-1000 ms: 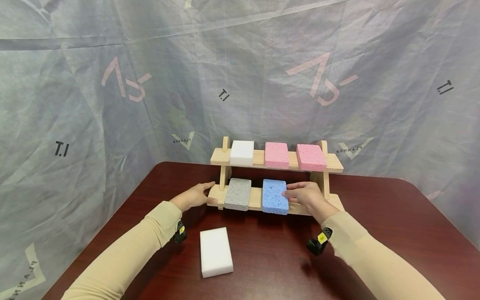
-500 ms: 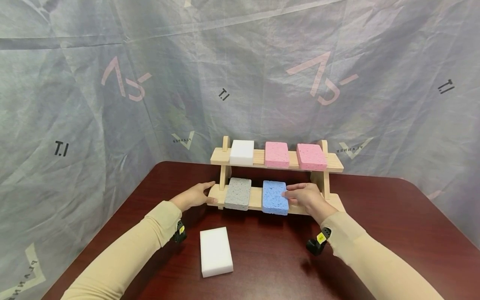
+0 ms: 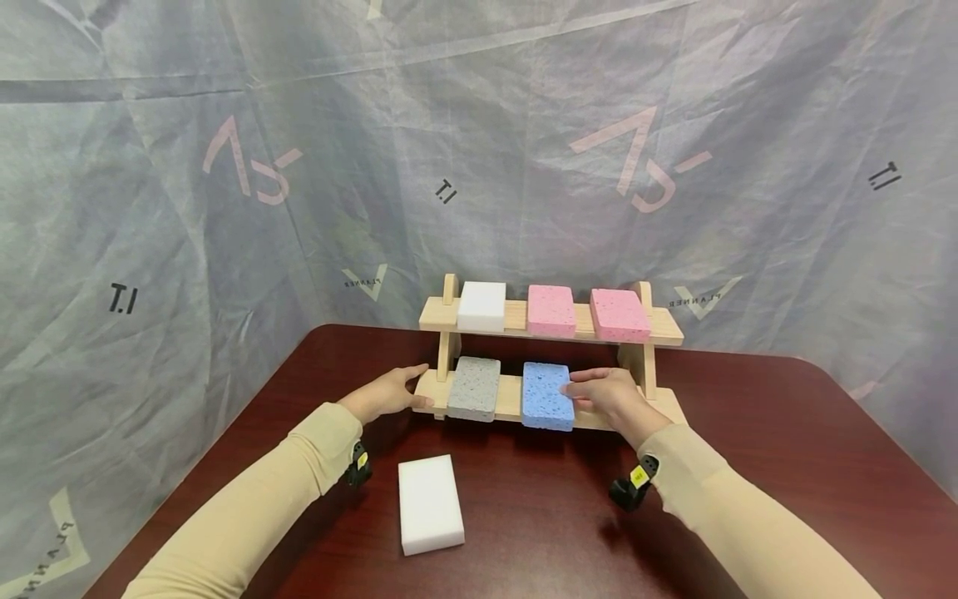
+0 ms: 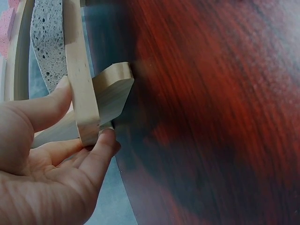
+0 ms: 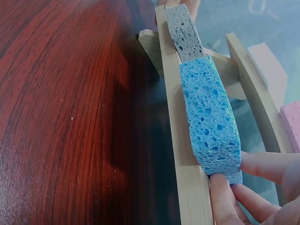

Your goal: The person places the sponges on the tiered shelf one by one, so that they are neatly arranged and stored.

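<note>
A two-tier wooden shelf rack stands on the table. My left hand grips the left end of its lower board; in the left wrist view the thumb lies above the board and fingers reach below it. On that board lie a grey sponge and, right of it, a blue sponge. My right hand pinches the blue sponge by its right side, as the right wrist view also shows. The upper board bears a white sponge block and two pink sponges.
Another white sponge block lies flat on the dark red table, in front of the rack and between my forearms. A grey printed cloth hangs behind and beside the table.
The far edge of the blue sponge has sunk slightly, and my right hand has moved down a little with it. My left hand keeps its place on the rack.
</note>
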The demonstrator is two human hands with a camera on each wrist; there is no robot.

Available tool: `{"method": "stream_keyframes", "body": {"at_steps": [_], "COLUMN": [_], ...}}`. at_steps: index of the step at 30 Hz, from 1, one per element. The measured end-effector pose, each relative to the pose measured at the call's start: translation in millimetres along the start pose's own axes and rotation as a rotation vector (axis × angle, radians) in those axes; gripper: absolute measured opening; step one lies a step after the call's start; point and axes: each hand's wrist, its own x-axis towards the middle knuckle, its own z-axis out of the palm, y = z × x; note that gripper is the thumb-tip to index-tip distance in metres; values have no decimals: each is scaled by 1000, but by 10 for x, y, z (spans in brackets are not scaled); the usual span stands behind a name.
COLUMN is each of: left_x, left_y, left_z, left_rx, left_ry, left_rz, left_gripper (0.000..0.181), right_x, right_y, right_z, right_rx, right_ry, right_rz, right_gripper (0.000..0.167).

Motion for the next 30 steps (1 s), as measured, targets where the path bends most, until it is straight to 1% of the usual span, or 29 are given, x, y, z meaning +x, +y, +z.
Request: {"method": "stream_keyframes", "body": {"at_steps": [6,12,18,26,30], "left_x": [12,28,23,10,4], "left_y": [6,11,18,35,37], "left_z": [-5,-17,-21,-13,-14], "left_rx": [-5,-14,-18,-23,-25], "left_ry": [-7,-4,-10,-10,-8], "left_rz": [8,11,11,16,18], "left_gripper": [74,74,74,74,74], "right_x": [-5,-22,-38,-76,-105], "right_y": [-5,-27,-60,-89,-103], "right_z": [-17,-36,-54,-130,-180], "right_rx": [22,5,-9,84,137], "right_ry": [-16,-21,-18,-28,-58], "right_rz": [-6,-23,-1,10,-5], "right_gripper": [49,50,51,51,50]}}
